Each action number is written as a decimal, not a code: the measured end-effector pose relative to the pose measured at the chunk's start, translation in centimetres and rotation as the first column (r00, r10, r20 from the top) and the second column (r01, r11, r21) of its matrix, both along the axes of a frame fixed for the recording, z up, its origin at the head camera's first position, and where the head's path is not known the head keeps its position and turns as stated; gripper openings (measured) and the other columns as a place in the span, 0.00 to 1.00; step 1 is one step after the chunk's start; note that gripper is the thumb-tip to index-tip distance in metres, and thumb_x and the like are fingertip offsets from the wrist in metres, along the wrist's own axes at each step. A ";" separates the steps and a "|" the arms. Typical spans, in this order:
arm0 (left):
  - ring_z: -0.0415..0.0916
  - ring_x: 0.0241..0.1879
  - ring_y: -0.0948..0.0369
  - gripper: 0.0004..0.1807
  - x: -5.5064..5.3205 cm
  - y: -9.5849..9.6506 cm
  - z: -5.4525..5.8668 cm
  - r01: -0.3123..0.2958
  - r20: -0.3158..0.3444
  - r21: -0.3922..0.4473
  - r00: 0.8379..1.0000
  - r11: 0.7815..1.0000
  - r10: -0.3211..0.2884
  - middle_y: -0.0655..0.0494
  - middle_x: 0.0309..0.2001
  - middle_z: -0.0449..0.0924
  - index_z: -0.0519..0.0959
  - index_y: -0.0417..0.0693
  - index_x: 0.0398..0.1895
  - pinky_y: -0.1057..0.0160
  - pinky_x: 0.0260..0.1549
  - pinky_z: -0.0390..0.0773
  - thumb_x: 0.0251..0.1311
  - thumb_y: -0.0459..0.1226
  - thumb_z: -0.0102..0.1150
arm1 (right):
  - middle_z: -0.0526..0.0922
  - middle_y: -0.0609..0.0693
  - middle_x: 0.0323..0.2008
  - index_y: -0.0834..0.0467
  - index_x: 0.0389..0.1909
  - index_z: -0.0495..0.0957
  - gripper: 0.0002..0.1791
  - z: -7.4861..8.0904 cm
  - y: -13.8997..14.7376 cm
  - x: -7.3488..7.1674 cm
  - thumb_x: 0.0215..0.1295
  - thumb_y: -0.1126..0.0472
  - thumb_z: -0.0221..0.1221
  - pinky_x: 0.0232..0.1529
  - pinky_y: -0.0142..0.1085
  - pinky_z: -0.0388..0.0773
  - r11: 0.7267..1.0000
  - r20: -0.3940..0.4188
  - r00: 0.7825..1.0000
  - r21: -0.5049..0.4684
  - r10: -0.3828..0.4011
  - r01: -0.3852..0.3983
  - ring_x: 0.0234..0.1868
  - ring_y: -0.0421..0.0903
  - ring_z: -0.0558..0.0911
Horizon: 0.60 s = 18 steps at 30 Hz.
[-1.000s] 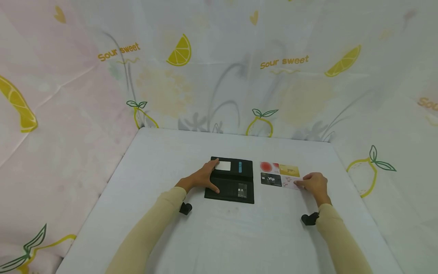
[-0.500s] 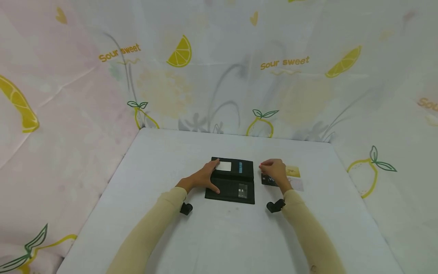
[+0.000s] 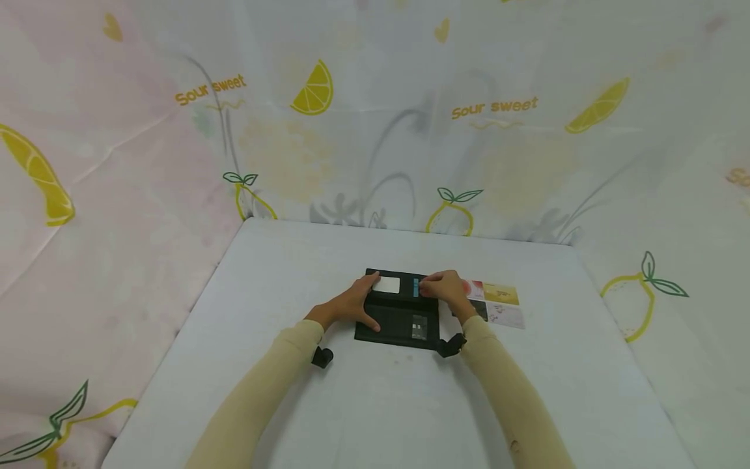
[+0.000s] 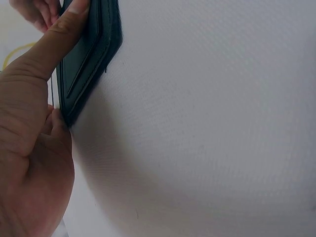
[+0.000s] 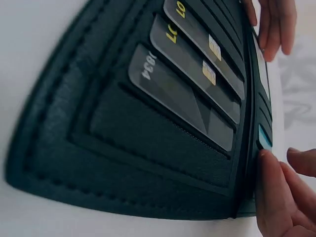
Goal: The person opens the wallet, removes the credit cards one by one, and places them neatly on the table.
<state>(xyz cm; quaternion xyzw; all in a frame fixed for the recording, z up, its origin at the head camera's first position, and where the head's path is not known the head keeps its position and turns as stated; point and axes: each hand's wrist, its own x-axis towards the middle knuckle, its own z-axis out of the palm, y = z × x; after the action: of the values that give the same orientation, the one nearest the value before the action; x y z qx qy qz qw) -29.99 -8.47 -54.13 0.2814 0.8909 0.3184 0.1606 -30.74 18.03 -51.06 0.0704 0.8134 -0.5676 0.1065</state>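
A dark wallet [image 3: 394, 326] lies unfolded on the white table, its spine running across the middle. My left hand [image 3: 351, 300] spans its left edge, thumb on the near half, straight fingers resting at the far half beside a white card [image 3: 387, 284]. My right hand [image 3: 445, 287] is over the wallet's far right side. Its fingertips are right at the end of a blue card [image 5: 265, 138] in a slot, with thumb [image 5: 302, 161] and forefinger apart in the right wrist view. Several dark clear cards [image 5: 182, 96] sit staggered in the near half's slots.
Right of the wallet, loose cards lie in a block: a gold card [image 3: 501, 294], a pale patterned card [image 3: 506, 315], a red-and-white card [image 3: 473, 288] and a black card [image 3: 480, 309], the last two partly behind my right hand. A printed cloth [image 3: 375, 130] hangs behind the table.
My right hand has moved left from the pale patterned card, across the red-and-white card, to the blue card in the wallet. My left hand has stayed on the wallet.
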 end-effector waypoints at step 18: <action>0.41 0.75 0.55 0.76 -0.2 -0.3 -0.2 0.015 -0.001 0.056 1.000 0.998 -0.015 0.51 0.78 0.37 0.35 0.47 0.78 0.57 0.71 0.48 0.34 0.53 0.82 | 0.84 0.57 0.32 0.77 0.47 0.77 0.17 1.0 -1.2 -1.3 0.61 0.69 0.65 0.37 0.35 0.84 0.997 0.135 0.990 -0.076 0.035 -0.025 0.29 0.43 0.82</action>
<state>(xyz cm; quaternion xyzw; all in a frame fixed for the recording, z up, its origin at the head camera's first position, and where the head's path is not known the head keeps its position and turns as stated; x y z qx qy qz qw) -30.20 -8.72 -54.34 0.2925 0.8795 0.3421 0.1547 -32.03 16.86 -50.06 0.0928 0.7836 -0.5895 0.1726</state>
